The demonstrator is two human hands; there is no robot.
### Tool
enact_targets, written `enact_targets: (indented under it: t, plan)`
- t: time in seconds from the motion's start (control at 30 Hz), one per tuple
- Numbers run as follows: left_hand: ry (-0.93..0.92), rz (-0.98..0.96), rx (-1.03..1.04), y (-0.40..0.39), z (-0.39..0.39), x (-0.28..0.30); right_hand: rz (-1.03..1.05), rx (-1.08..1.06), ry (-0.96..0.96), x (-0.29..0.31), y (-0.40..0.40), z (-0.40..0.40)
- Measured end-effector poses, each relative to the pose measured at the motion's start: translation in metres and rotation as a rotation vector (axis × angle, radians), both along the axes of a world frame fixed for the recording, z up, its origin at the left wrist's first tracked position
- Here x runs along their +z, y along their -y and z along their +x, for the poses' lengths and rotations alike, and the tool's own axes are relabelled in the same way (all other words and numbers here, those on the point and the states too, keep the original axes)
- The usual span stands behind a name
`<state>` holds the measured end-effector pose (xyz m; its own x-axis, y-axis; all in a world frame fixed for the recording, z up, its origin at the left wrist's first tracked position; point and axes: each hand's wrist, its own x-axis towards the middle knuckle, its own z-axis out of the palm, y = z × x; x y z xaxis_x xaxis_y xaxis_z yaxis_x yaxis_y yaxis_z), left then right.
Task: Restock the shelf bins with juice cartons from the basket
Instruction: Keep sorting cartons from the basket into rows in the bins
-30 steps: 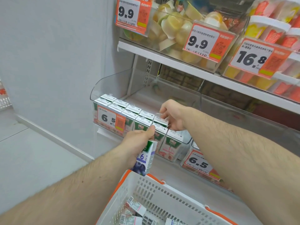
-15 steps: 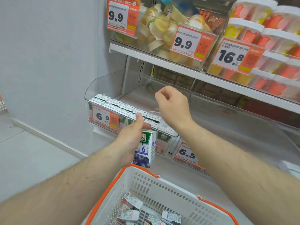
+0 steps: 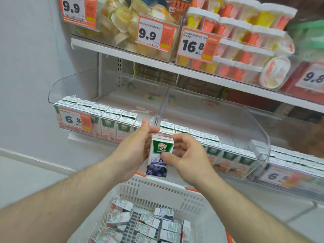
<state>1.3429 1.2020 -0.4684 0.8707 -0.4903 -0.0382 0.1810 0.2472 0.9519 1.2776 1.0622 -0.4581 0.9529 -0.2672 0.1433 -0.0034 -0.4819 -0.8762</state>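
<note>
A small blueberry juice carton (image 3: 159, 153), green on top and white below, stands upright in mid-air in front of the shelf. My left hand (image 3: 135, 148) grips its left side and my right hand (image 3: 187, 155) pinches its right side and front. Behind my hands, a clear shelf bin (image 3: 252, 123) holds rows of juice cartons (image 3: 108, 120) along its front. Below, a white basket (image 3: 157, 192) with orange trim holds several loose cartons (image 3: 149, 223).
A 6.5 price tag (image 3: 73, 118) hangs on the bin's left front. A clear divider (image 3: 163, 102) splits the bin. The shelf above (image 3: 140, 57) carries bins of fruit cups with 9.9 and 16.8 tags. A grey wall stands at left.
My right hand came down from the bin and now pinches the carton that my left hand held alone. The view shifted right, showing more of the bin and basket.
</note>
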Motion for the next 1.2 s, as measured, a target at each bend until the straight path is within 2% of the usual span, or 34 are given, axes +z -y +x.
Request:
enact_targets:
  t: [0.1, 0.23, 0.37, 0.5, 0.63, 0.73, 0.8, 0.93, 1.0, 1.1, 1.2]
  plan:
    - [0.144, 0.088, -0.127, 0.008, -0.007, -0.010, 0.129, -0.057, -0.004, -0.004, 0.023, -0.019]
    - [0.283, 0.321, -0.253, 0.024, -0.019, -0.022, 0.241, -0.089, 0.002, -0.004, 0.056, -0.042]
    - [0.393, 0.426, -0.191, 0.065, -0.038, -0.019, 0.241, -0.121, -0.009, 0.002, 0.088, -0.062]
    - [0.505, 0.419, -0.187, 0.114, -0.053, -0.009, 0.292, -0.199, 0.025, 0.015, 0.120, -0.083]
    - [0.610, 0.446, -0.237, 0.167, -0.070, 0.001, 0.187, -0.306, 0.047, 0.021, 0.154, -0.100]
    - [0.623, 0.402, -0.257, 0.203, -0.078, 0.005, 0.145, -0.386, 0.069, 0.028, 0.180, -0.109]
    - [0.658, 0.406, -0.218, 0.225, -0.080, 0.009, 0.129, -0.469, 0.128, 0.038, 0.208, -0.108]
    - [0.864, 0.672, -0.048, 0.262, -0.067, 0.020, 0.034, -0.647, 0.226, 0.065, 0.281, -0.080]
    - [0.883, 0.776, -0.033, 0.278, -0.055, 0.021, -0.055, -0.672, 0.165, 0.070, 0.314, -0.053]
    - [0.824, 0.850, -0.119, 0.294, -0.044, 0.017, -0.178, -0.661, -0.025, 0.062, 0.346, -0.008]
    - [0.750, 0.837, -0.107, 0.302, -0.039, 0.012, -0.267, -0.522, -0.266, 0.042, 0.358, 0.025]
